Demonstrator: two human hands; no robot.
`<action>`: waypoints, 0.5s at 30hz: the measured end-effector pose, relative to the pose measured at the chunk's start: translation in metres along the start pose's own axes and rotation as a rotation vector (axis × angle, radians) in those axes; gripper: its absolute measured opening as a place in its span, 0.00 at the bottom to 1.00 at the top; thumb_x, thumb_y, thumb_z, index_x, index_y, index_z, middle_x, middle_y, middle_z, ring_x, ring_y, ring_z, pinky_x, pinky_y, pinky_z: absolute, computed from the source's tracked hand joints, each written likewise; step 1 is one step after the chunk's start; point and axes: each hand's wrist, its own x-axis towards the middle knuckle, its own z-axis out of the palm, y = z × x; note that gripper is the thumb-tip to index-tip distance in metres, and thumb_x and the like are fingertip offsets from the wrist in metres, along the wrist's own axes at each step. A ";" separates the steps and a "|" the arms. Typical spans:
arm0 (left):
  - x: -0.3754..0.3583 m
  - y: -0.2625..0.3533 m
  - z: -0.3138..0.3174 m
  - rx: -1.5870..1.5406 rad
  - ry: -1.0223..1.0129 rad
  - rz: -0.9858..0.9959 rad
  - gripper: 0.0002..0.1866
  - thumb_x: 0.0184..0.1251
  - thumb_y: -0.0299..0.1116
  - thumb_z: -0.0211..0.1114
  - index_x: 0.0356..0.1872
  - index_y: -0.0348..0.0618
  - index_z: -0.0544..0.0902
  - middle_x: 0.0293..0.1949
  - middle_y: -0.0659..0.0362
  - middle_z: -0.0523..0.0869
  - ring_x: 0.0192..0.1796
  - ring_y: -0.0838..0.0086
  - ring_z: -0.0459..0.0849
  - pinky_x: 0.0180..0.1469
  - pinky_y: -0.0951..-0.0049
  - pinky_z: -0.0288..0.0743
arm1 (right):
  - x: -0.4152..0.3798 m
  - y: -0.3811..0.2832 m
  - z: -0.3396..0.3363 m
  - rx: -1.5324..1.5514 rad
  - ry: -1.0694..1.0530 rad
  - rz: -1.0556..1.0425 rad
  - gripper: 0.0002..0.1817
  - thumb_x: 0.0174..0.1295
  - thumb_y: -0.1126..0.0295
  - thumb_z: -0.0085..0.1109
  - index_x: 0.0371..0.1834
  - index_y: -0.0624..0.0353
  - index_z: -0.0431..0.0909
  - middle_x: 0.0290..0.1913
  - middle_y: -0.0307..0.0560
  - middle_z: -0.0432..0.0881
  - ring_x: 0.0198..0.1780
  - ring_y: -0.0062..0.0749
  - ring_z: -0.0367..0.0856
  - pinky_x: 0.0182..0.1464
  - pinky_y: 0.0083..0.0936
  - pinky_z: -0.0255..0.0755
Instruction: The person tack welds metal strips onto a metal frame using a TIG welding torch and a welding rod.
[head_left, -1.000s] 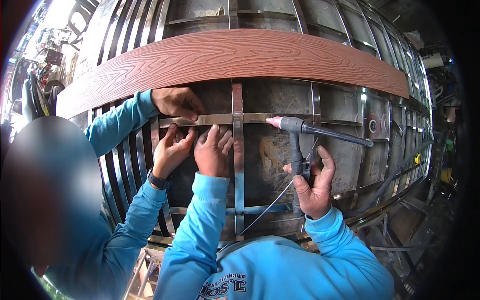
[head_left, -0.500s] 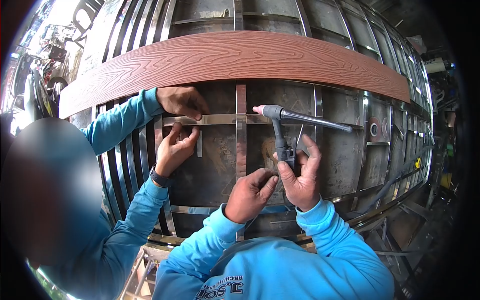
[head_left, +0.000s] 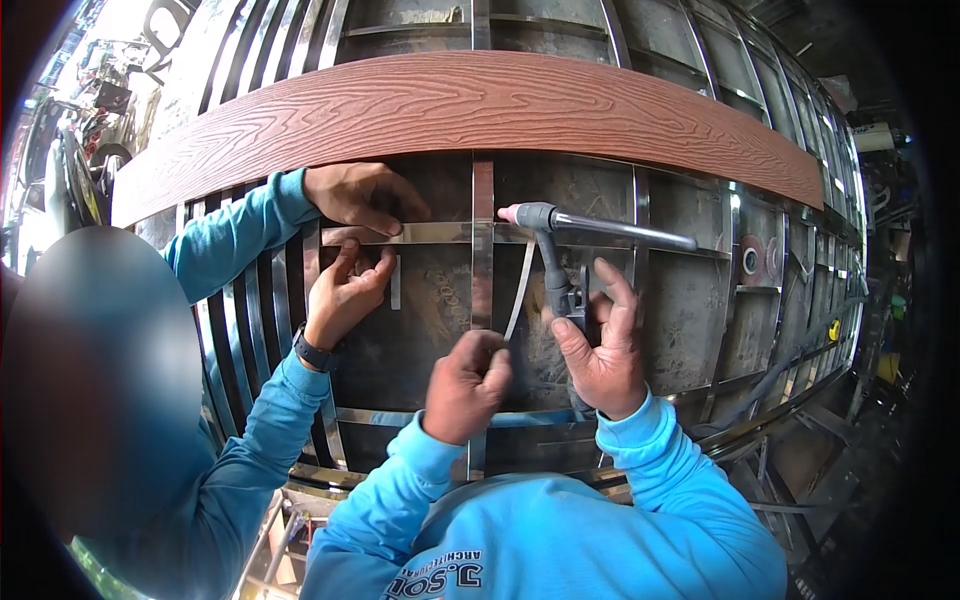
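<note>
My right hand [head_left: 607,355] grips a TIG welding torch [head_left: 556,270] by its dark handle, thumb in front and index finger raised. The torch's pink nozzle [head_left: 510,213] points left, close to a joint of the metal frame [head_left: 482,270]; its long back cap extends right. My left hand [head_left: 466,385] is closed and somewhat blurred. From it rises a thin pale rod [head_left: 520,290], reaching up toward the crossbar near the nozzle. Left of me, a co-worker's two hands [head_left: 362,196] pinch at the crossbar [head_left: 435,233], beside a short light strip [head_left: 396,283].
A long reddish wood-grain board [head_left: 460,105] lies across the frame beyond my hands. Round discs [head_left: 752,262] lie inside the frame at right. A dark hose [head_left: 765,385] runs along the right side. The co-worker's head and sleeves occupy the left.
My left hand has moved left, away from my right hand, and the pale rod now stands left of the torch. The torch has shifted slightly left. The co-worker's hands stay at the crossbar.
</note>
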 end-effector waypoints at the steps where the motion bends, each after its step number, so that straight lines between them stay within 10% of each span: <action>1: -0.004 -0.001 -0.007 0.034 0.057 -0.014 0.03 0.75 0.23 0.62 0.44 0.37 0.80 0.30 0.65 0.83 0.31 0.87 0.77 0.35 0.82 0.72 | 0.002 0.001 0.000 -0.024 -0.016 0.013 0.38 0.72 0.72 0.65 0.80 0.58 0.53 0.54 0.55 0.85 0.54 0.34 0.86 0.56 0.30 0.79; 15: -0.017 -0.024 -0.043 0.206 0.230 0.135 0.09 0.70 0.24 0.64 0.49 0.36 0.81 0.21 0.58 0.83 0.24 0.83 0.80 0.31 0.77 0.75 | 0.012 0.007 0.007 -0.211 -0.078 0.010 0.34 0.70 0.73 0.64 0.77 0.54 0.59 0.60 0.62 0.83 0.60 0.48 0.87 0.61 0.35 0.78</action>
